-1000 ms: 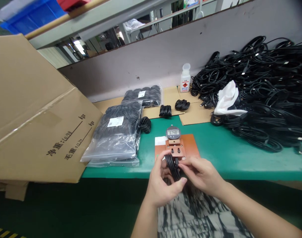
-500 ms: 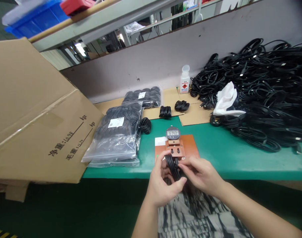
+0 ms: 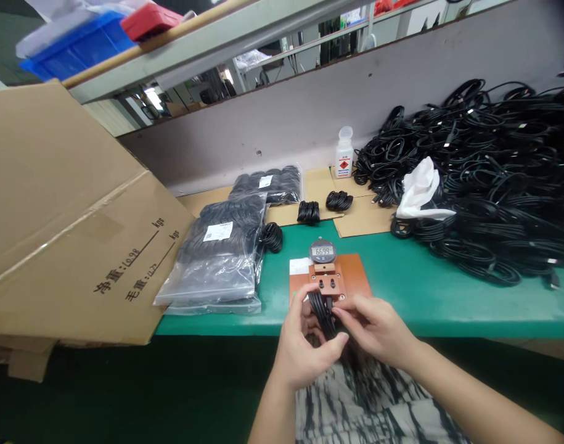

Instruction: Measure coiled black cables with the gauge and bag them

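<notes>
My left hand (image 3: 304,345) is wrapped round a coiled black cable (image 3: 322,313) at the front edge of the green bench. Fingers of my right hand (image 3: 371,324) pinch the plug (image 3: 329,303) at the cable's end. That plug points into the front of a copper-coloured fixture (image 3: 328,283); how deep it sits cannot be seen. Behind the fixture stands a round digital gauge (image 3: 323,251), its display reading about 6.699. Both are mounted on an orange-brown base plate (image 3: 359,274), with a white paper label (image 3: 300,266) at its left.
Bagged cable coils (image 3: 217,246) and an open cardboard box (image 3: 92,246) stand on the left. Loose coils (image 3: 308,212) lie behind the gauge, near a white bottle (image 3: 344,154). A large cable heap (image 3: 485,166) with a white cloth (image 3: 418,190) fills the right.
The gauge reading has gone from about 6.743 to about 6.699. Both hands keep their hold on cable and plug, almost unmoved. The camera view has shifted slightly.
</notes>
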Available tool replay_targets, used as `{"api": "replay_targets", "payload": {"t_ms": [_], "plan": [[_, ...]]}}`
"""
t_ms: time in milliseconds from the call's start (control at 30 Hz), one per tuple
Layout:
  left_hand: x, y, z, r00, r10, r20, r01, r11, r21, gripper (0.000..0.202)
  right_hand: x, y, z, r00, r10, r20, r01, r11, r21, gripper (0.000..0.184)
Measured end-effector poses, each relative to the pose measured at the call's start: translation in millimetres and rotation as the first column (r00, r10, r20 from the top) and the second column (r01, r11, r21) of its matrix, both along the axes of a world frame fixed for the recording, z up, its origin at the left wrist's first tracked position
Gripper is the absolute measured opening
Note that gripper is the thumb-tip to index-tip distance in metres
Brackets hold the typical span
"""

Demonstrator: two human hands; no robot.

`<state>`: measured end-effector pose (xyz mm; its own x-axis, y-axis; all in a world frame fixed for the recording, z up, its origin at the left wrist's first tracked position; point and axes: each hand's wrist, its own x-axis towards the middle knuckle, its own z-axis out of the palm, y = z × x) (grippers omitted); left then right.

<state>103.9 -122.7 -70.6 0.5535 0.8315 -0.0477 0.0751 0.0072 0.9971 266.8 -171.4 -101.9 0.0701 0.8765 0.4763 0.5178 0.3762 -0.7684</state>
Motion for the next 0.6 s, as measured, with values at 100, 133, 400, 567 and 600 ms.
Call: {"api": "replay_targets", "payload": {"t_ms": [100, 133, 400, 567, 600], "plan": [[-1, -1, -1.2, 1.0, -0.003, -0.001, 0.003, 1.0, -0.021, 0.067, -1, 0, -1.5, 1.0, 0.007, -0.002, -0.007, 1.0, -0.027, 0.013], [-1, -2, -2.3, 1.0, 0.013, -0.002, -0.013, 1.0, -0.024, 0.067, -1, 0, -2.2, 1.0, 0.003, -0.001, -0.003, 0.999, -0.036, 0.014], [3, -1, -10.1, 0.996, 0.067, 0.058, -0.067, 0.998, -0.012, 0.075, -3, 4, -4.2, 0.999, 0.035, -0.039, -0.038, 0.996, -0.08, 0.019], [3, -15, -16.3, 0.991, 0.13, 0.028, -0.129, 0.991, -0.023, 0.078, -1, 0, 9.1, 0.989, 0.091, -0.118, -0.102, 0.991, -0.087, 0.024], [2, -19, -19.2, 0.988, 0.148, 0.034, -0.147, 0.988, -0.038, 0.079, -2, -2, 12.2, 0.983, 0.097, -0.159, -0.113, 0.989, -0.097, 0.025]]}}
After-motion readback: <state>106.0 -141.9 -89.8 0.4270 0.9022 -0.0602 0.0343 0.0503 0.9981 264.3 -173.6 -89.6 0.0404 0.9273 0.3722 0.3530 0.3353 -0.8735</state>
